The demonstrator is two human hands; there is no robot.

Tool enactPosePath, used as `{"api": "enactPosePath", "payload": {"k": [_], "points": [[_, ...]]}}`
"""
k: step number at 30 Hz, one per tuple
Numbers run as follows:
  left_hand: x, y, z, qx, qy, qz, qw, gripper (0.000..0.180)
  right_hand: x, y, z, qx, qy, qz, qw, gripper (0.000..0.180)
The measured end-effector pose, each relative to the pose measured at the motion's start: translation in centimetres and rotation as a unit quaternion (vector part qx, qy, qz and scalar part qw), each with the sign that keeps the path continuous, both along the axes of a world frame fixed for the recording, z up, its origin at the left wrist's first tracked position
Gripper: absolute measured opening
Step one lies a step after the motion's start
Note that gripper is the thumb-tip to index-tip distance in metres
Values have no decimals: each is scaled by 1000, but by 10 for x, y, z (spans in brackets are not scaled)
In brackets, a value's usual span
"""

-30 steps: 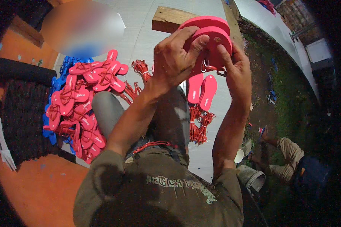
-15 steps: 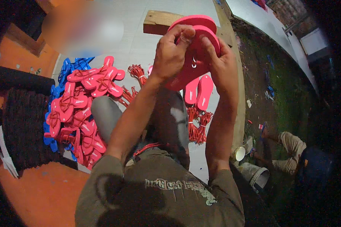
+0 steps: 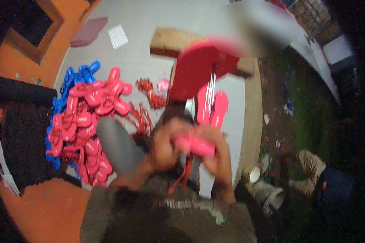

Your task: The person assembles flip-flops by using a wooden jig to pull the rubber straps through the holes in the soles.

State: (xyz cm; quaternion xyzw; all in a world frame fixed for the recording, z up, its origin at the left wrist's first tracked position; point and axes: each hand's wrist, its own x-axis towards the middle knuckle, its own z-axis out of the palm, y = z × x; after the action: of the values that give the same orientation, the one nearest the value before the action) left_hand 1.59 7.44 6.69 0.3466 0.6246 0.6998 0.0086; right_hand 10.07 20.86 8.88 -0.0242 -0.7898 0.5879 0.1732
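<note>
Close to my body, my left hand (image 3: 165, 146) and my right hand (image 3: 218, 156) are both closed around a pink flip-flop (image 3: 200, 146), which is blurred by motion. A red strap (image 3: 185, 174) dangles below it, between my hands. Ahead of my hands rises a large red curved piece (image 3: 194, 73) whose exact kind I cannot make out. Thin shiny metal rods (image 3: 210, 93) stick out at its near side. Two pink soles (image 3: 219, 107) lie side by side just beyond my hands, partly covered by the rods.
At the left lies a heap of pink flip-flops (image 3: 83, 119) with red straps, blue ones (image 3: 85, 73) behind it. Bundles of red straps (image 3: 150, 95) lie on the tiles. A wooden block (image 3: 172, 40) stands ahead. Buckets (image 3: 271, 198) and a seated person's leg (image 3: 310, 162) are at the right.
Both hands have come down from the red piece toward my body, bringing the pink flip-flop. The red piece and the metal rods are now uncovered.
</note>
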Motion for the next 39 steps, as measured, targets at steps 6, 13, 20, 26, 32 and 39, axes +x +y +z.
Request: {"api": "enactPosePath", "payload": {"k": [6,13,20,26,32,39], "points": [[8,-20,-9,-47,-70,-31,996,44,10,-22,-12,20,8,-26,999,36],[-4,-39,-13,-216,89,47,971,43,14,-21,-50,-392,81,-191,896,30],[-44,-75,20,-434,63,-16,899,23,10,-28,-33,-26,86,-270,959,46],[-52,-35,59,-235,328,20,915,27,-18,-27,-5,262,-85,-67,959,33],[-25,-16,13,102,-162,-12,981,29,-20,-35,-42,-180,23,-98,978,31],[-56,-8,21,1,152,-169,974,23,-30,-4,-13,-50,185,-48,980,24]]}}
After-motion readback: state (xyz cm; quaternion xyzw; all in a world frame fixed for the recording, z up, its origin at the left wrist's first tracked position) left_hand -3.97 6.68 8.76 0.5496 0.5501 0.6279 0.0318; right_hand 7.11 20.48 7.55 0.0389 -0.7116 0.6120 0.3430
